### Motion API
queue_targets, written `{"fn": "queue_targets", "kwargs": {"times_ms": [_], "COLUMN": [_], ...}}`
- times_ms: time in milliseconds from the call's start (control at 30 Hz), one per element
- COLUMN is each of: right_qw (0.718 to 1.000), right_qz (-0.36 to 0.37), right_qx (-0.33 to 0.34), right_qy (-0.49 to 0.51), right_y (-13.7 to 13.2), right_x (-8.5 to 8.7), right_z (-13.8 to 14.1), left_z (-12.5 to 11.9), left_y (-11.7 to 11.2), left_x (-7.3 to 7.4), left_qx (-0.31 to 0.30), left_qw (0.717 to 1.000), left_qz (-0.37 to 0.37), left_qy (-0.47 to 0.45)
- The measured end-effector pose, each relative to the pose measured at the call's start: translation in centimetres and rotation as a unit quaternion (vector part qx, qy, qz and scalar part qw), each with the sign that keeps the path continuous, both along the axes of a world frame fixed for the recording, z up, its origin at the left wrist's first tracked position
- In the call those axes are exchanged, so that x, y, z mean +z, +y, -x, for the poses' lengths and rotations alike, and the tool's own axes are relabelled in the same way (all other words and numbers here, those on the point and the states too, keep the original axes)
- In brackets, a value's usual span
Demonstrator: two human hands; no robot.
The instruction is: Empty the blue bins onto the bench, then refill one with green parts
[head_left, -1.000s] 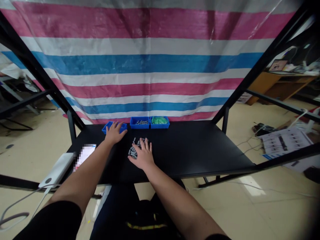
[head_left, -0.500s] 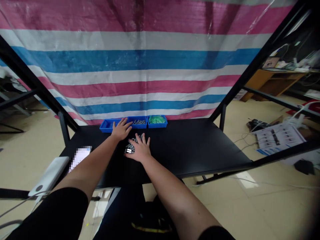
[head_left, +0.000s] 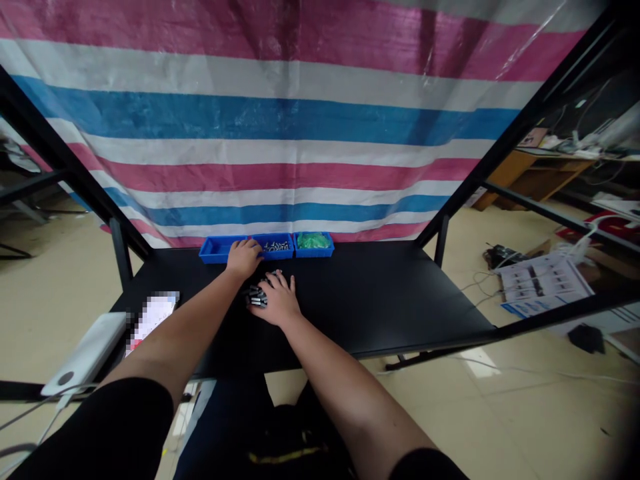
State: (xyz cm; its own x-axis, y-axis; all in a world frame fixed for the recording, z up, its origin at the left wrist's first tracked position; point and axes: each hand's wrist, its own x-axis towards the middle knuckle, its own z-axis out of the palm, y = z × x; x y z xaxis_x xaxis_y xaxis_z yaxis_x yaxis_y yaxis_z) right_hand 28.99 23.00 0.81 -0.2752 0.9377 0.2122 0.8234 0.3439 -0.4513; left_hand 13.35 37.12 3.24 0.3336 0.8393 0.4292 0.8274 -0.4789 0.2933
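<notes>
Three blue plastic trays stand in a row along the far edge of the black table (head_left: pixel 380 293). My left hand (head_left: pixel 244 259) rests at the near rim where the left tray (head_left: pixel 214 251) meets the middle tray (head_left: pixel 274 247), its fingers curled. The middle tray holds small metal parts, and the right tray (head_left: pixel 313 245) holds something green in a bag. My right hand (head_left: pixel 277 300) lies spread over a pile of small grey cylinders (head_left: pixel 257 297), hiding most of them.
A pixelated phone (head_left: pixel 151 321) and a white power bank (head_left: pixel 85 353) lie at the table's left edge. Black frame posts flank the table, with a striped tarp (head_left: pixel 280 120) behind it. Papers (head_left: pixel 543 283) and cables lie on the floor at right.
My left hand has slid right along the trays to the middle tray's corner. The grey cylinders are bunched tighter and mostly covered by my right hand.
</notes>
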Motion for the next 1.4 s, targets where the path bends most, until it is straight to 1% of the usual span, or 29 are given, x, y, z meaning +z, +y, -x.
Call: {"fn": "queue_targets", "kwargs": {"times_ms": [133, 233, 300, 400, 467, 533, 567, 633, 733, 800, 833, 933, 1033, 1067, 1133, 1200, 1267, 1333, 1400], "right_qw": [1.000, 1.000, 0.999, 0.995, 0.984, 0.957, 0.934, 0.873, 0.771, 0.714, 0.691, 0.640, 0.608, 0.600, 0.592, 0.589, 0.593, 0.599, 0.602], "right_qz": [-0.008, -0.012, -0.018, -0.044, -0.077, -0.112, -0.123, -0.111, -0.032, 0.025, 0.049, 0.092, 0.093, 0.088, 0.070, 0.041, 0.009, -0.029, -0.074], "right_qx": [0.002, 0.001, -0.007, -0.028, -0.046, -0.071, -0.085, -0.101, -0.078, -0.064, -0.069, -0.116, -0.146, -0.151, -0.161, -0.173, -0.187, -0.211, -0.245], "right_qy": [0.008, 0.021, 0.038, 0.088, 0.154, 0.259, 0.325, 0.464, 0.631, 0.697, 0.718, 0.754, 0.775, 0.780, 0.787, 0.788, 0.783, 0.772, 0.756], "right_y": [0.2, 0.4, 0.4, 0.4, 0.4, 0.5, 0.5, 0.5, 0.3, -0.2, -0.4, -1.2, -1.7, -1.9, -2.1, -2.1, -2.0, -1.8, -1.5], "right_x": [-0.5, -0.8, -0.9, -1.2, -1.5, -1.9, -2.1, -2.5, -2.8, -2.7, -2.6, -2.1, -1.8, -1.7, -1.8, -1.9, -2.2, -2.6, -3.0], "right_z": [0.0, 0.0, 0.1, 0.0, -0.5, -1.4, -1.9, -3.0, -4.3, -4.9, -5.2, -6.0, -7.0, -7.3, -7.7, -8.0, -8.0, -8.0, -8.1], "left_z": [0.3, 0.6, 0.9, 1.4, 1.6, 1.6, 1.5, 1.2, 0.3, -0.5, -1.0, -2.6, -3.6, -3.8, -3.8, -3.6, -3.3, -3.2, -3.2], "left_y": [-1.2, -2.6, -3.7, -5.8, -7.5, -9.3, -10.3, -12.0, -13.9, -14.7, -14.9, -15.0, -14.8, -14.7, -14.6, -14.6, -14.6, -14.6, -14.5], "left_x": [0.9, 1.7, 2.3, 3.2, 3.8, 4.2, 4.3, 4.2, 3.5, 2.7, 2.2, 0.9, -0.3, -0.6, -1.1, -1.5, -1.9, -2.2, -2.4], "left_qx": [-0.021, -0.034, -0.032, -0.030, -0.036, -0.045, -0.050, -0.057, -0.064, -0.080, -0.090, -0.116, -0.123, -0.115, -0.074, -0.011, 0.046, 0.074, 0.075], "left_qw": [1.000, 0.999, 0.998, 0.994, 0.991, 0.989, 0.988, 0.987, 0.984, 0.983, 0.982, 0.980, 0.980, 0.981, 0.987, 0.993, 0.992, 0.988, 0.988], "left_qz": [-0.013, -0.026, -0.046, -0.101, -0.131, -0.144, -0.146, -0.148, -0.152, -0.147, -0.142, -0.124, -0.112, -0.106, -0.083, -0.029, 0.043, 0.100, 0.125], "left_qy": [0.008, 0.017, 0.019, 0.014, 0.005, -0.006, -0.013, -0.030, -0.062, -0.079, -0.087, -0.100, -0.109, -0.111, -0.114, -0.114, -0.108, -0.089, -0.053]}}
